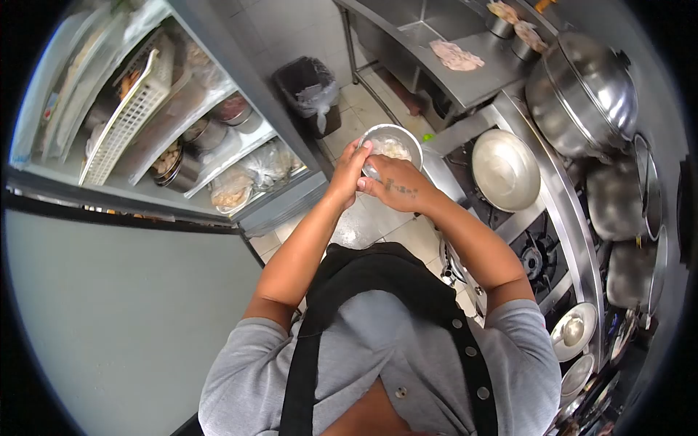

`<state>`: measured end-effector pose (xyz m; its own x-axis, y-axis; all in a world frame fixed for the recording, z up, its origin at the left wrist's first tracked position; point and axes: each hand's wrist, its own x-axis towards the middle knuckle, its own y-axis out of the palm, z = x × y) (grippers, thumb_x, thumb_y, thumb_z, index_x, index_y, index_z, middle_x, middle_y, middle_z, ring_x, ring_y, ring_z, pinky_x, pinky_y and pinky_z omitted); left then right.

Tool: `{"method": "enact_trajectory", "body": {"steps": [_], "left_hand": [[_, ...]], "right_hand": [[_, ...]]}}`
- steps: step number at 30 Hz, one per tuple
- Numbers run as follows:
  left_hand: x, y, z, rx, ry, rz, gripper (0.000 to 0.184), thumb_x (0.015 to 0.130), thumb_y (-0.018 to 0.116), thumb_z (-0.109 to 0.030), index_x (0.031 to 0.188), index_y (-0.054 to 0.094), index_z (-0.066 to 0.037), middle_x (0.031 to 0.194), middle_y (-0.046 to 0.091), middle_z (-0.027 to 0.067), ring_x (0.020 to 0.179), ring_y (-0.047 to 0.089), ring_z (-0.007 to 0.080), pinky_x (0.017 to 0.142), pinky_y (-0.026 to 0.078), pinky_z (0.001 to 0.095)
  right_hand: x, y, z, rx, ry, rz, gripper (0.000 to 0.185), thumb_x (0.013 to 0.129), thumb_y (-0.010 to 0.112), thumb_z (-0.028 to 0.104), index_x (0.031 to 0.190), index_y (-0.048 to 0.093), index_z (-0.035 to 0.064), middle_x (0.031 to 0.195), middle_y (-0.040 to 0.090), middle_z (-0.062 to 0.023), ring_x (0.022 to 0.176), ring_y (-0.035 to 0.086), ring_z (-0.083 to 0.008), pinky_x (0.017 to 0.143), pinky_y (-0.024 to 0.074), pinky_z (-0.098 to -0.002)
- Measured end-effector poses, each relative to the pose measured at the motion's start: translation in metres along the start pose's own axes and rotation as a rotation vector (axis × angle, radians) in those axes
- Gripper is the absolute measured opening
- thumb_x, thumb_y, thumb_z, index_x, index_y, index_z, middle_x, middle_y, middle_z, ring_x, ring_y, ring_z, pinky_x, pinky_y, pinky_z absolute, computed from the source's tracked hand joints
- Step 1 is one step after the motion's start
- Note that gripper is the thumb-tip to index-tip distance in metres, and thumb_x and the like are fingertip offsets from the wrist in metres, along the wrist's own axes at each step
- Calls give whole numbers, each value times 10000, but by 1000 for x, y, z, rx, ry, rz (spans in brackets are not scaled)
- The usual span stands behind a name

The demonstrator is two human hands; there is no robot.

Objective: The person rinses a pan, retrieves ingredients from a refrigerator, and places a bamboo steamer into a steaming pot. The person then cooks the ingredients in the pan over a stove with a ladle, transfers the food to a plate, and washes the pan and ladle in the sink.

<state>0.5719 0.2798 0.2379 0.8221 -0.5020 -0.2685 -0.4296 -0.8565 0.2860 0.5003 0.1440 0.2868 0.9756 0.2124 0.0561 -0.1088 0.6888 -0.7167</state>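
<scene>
A round metal bowl point(417, 141) with pale pieces of food point(392, 148) in it is held out in front of me. Wrapped around its left side is my left hand point(352, 172), closed on the wall. My right hand point(396, 183) lies across the near rim, its thumb outside by the left hand and its fingers bent over the edge. The right fingertips are partly hidden, so I cannot tell whether they touch the food.
To my left a fridge point(254, 211) stands open, with a white plastic basket point(131, 120), metal containers and bagged food on its shelves. A lined bin point(309, 94) stands ahead. On my right, a stove point(534, 254) carries a wide pan point(507, 170); large pots point(574, 94) stand behind.
</scene>
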Motion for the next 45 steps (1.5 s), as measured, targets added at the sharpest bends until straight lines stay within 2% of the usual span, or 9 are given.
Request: {"method": "enact_trajectory", "body": {"steps": [7, 12, 23, 27, 31, 35, 38, 41, 45], "left_hand": [[24, 68, 31, 1, -326, 203, 586, 883, 481, -556, 1226, 422, -84, 1083, 533, 158, 857, 642, 322, 468, 565, 408], [31, 125, 37, 47, -282, 181, 593, 881, 482, -558, 1254, 415, -102, 1178, 509, 163, 889, 637, 313, 508, 572, 409], [83, 223, 59, -17, -173, 285, 572, 866, 509, -485, 1281, 411, -102, 1146, 559, 157, 844, 656, 290, 485, 575, 378], [89, 195, 79, -95, -246, 255, 602, 855, 514, -476, 1301, 387, -93, 1183, 546, 175, 862, 656, 314, 497, 582, 397], [65, 147, 66, -77, -239, 209, 655, 845, 525, -490, 1320, 370, -68, 1225, 530, 192, 916, 653, 327, 534, 592, 416], [35, 88, 49, -81, -202, 136, 693, 850, 523, -522, 1318, 381, -30, 1227, 548, 202, 957, 652, 304, 558, 600, 410], [7, 41, 38, -79, -161, -12, 728, 850, 518, -534, 1329, 379, -4, 1225, 557, 194, 990, 641, 296, 571, 606, 407], [-23, -5, 28, -79, -105, -117, 734, 844, 525, -529, 1334, 372, -5, 1244, 544, 185, 1021, 628, 297, 573, 608, 412], [-56, -44, 23, -58, -62, -254, 709, 838, 515, -533, 1310, 412, -14, 1179, 584, 178, 956, 651, 292, 567, 581, 409]], "right_hand": [[-46, -44, -68, 273, 102, -70, 440, 757, 748, 351, 989, 606, 4, 859, 651, -132, 806, 621, -231, 757, 472, -346], [-64, -96, -109, 721, 384, -38, 278, 743, 782, 272, 878, 651, 68, 790, 640, -2, 710, 577, -99, 621, 476, -261], [-119, -195, -183, 1224, 342, -519, 220, 790, 728, 165, 940, 615, 50, 794, 631, -47, 686, 610, -125, 548, 467, -257], [-155, -193, -236, 1053, 537, -647, 178, 795, 710, 135, 922, 623, 45, 791, 640, -69, 659, 607, -138, 543, 471, -262], [-171, -124, -346, 444, 958, -359, 186, 786, 699, 149, 915, 653, 23, 876, 672, -138, 679, 638, -194, 582, 503, -315], [-164, -85, -402, -440, 742, -321, 285, 783, 674, 206, 950, 658, -25, 901, 674, -194, 731, 676, -235, 604, 528, -374], [-157, -99, -384, -396, 922, -467, 309, 789, 646, 229, 943, 653, -39, 904, 669, -199, 601, 670, -276, 584, 541, -362], [-164, -115, -394, -259, 1060, -322, 236, 772, 660, 188, 913, 681, 1, 967, 667, -220, 929, 652, -340, 803, 513, -393], [-192, -141, -410, -327, 929, -334, 192, 805, 573, 165, 864, 679, 16, 813, 668, -209, 797, 658, -368, 728, 519, -413]]}}
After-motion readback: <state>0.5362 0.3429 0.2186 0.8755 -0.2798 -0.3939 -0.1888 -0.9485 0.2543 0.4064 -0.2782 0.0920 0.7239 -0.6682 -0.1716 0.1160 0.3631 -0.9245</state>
